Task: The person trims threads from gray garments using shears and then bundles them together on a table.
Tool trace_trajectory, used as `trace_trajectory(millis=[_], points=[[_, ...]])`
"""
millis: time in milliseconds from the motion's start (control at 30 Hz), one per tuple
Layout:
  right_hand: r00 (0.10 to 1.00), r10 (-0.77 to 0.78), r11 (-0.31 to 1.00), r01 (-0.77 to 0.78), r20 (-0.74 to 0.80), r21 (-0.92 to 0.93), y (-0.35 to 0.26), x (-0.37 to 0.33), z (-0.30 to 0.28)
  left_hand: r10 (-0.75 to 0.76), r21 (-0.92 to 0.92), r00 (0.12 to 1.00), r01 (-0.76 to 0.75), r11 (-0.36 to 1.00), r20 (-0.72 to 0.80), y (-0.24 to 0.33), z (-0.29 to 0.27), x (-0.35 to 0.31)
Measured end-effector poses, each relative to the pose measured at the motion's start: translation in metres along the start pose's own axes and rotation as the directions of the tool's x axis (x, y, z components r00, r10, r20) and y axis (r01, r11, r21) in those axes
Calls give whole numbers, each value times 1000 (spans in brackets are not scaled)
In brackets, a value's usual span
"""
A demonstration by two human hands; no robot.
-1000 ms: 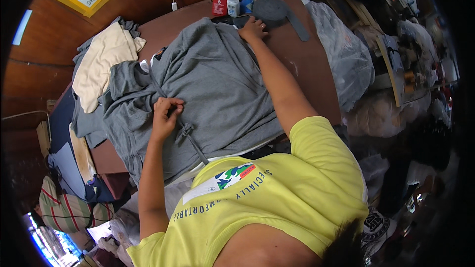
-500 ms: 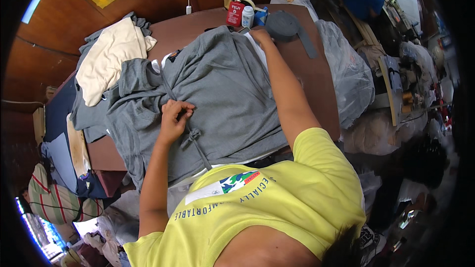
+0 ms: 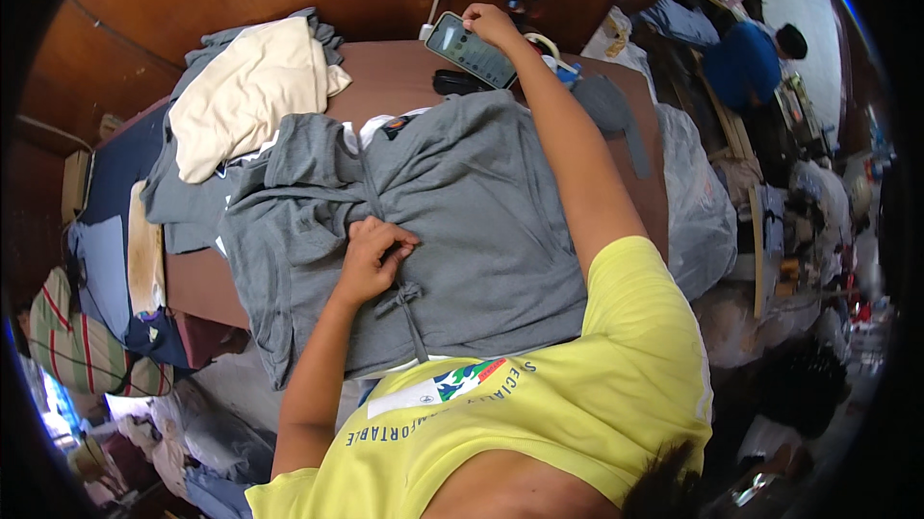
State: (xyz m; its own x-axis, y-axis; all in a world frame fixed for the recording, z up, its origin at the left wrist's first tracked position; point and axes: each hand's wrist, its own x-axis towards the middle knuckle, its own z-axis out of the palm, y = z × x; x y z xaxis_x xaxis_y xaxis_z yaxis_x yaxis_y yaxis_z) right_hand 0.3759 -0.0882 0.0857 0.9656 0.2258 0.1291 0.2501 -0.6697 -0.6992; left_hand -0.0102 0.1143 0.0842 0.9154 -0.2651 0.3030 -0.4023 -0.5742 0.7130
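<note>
A lit smartphone (image 3: 469,50) is held up by its upper end in my right hand (image 3: 492,25), above the far edge of the table. My left hand (image 3: 373,255) rests on a grey garment (image 3: 491,192); its thumb and fingertips curl together, and whatever they pinch, if anything, is too small to make out. Beside that hand a grey drawstring (image 3: 408,300) lies knotted on the cloth. The garment is spread and wrinkled across the table, with a white edge showing near my body. A black pouch-like thing (image 3: 456,83) lies just under the phone.
Folded cream cloth (image 3: 250,91) tops more grey cloth at the far left. A brown table (image 3: 375,62) carries everything. At the far right sits a grey fabric roll (image 3: 599,103), partly behind my arm. Plastic bags (image 3: 695,202) bulge along the right side; a person in blue (image 3: 741,64) is farther off.
My right hand has risen from the garment's far corner and now holds up the phone. My left hand keeps its place on the garment. The view has shifted.
</note>
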Motion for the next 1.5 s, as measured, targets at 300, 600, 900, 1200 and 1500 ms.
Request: trace_trajectory(millis=[300,600,900,1200,1500], points=[[961,48,980,-97,271,171,27,80,75,-61,-98,998,58,993,-28,-10,0,-3],[854,266,944,-324,446,57,55,66,91,-66,-144,995,55,988,-73,-14,3,-1],[952,5,903,126,305,-410,45,-7,51,-58,-136,996,49,989,-63,-13,0,0],[944,96,970,-17,316,-244,53,-67,33,-49,-136,996,39,990,-71,-11,1,3],[939,-20,825,-179,344,536,40,-44,37,-56,-118,997,49,992,-59,-12,2,-1]])
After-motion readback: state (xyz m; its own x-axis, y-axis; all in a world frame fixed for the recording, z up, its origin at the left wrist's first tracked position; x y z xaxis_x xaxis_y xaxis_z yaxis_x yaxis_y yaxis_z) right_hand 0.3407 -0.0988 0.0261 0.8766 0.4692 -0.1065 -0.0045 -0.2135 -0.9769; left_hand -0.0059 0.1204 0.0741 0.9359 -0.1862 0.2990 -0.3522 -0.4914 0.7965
